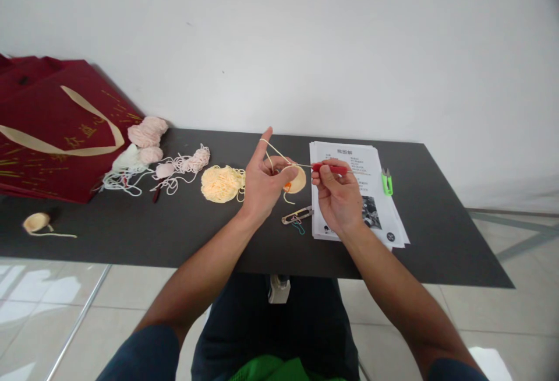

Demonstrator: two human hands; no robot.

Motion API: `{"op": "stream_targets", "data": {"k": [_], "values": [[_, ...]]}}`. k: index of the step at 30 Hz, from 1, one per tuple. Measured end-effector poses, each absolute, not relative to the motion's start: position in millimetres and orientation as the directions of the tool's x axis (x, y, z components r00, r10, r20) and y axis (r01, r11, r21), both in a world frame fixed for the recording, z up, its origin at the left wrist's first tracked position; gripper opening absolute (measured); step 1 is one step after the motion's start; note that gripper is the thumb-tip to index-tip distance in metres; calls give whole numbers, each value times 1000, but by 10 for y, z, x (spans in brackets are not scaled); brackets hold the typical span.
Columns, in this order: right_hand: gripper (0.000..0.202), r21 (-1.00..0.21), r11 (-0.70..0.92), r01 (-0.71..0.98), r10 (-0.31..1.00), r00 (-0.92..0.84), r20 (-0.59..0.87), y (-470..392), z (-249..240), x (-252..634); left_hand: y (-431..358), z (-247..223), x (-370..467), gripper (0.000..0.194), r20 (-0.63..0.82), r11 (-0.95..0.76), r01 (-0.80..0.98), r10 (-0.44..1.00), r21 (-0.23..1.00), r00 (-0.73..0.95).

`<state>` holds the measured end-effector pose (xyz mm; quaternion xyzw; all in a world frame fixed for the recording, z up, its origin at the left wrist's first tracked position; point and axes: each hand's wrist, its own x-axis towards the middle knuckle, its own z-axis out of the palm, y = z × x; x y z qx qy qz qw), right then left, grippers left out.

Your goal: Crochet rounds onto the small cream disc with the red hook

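My left hand (263, 186) pinches a small round cream crochet piece (297, 179) between thumb and fingers. Its index finger points up with a strand of yarn (276, 149) looped over it. An orange marker (287, 187) sits on the piece near my thumb, and a short yarn tail hangs below. In my right hand (337, 194) is a crochet hook (329, 169) with a red handle, its thin metal shaft reaching left to the edge of the piece. Beside my left wrist lies a ball of pale yellow yarn (222, 184).
Printed sheets (345, 151) lie under my right hand, with green thread snips (386, 183) on their right edge. A metal pin (297, 215) rests nearby. Pink yarn (147, 132) and a red bag (56, 119) stand left. Another cream crochet piece (37, 222) lies far left on the dark table (441, 223).
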<state>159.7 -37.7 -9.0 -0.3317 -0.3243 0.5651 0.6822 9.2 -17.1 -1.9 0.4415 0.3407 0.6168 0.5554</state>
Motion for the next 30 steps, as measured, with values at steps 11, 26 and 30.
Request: {"op": "stream_targets", "data": {"k": [11,26,30], "values": [[12,-911,323,-255,937,218,272,-485,-143,1539,-211,32,101,104,132,-130,-347,991,929,-18],[21,-829,554,-81,824,201,531,-482,-287,1506,-229,144,72,120,-19,81,-630,994,773,104],[9,-836,292,-465,956,158,247,-408,-199,1526,-226,147,56,122,-8,88,-585,990,806,138]]}}
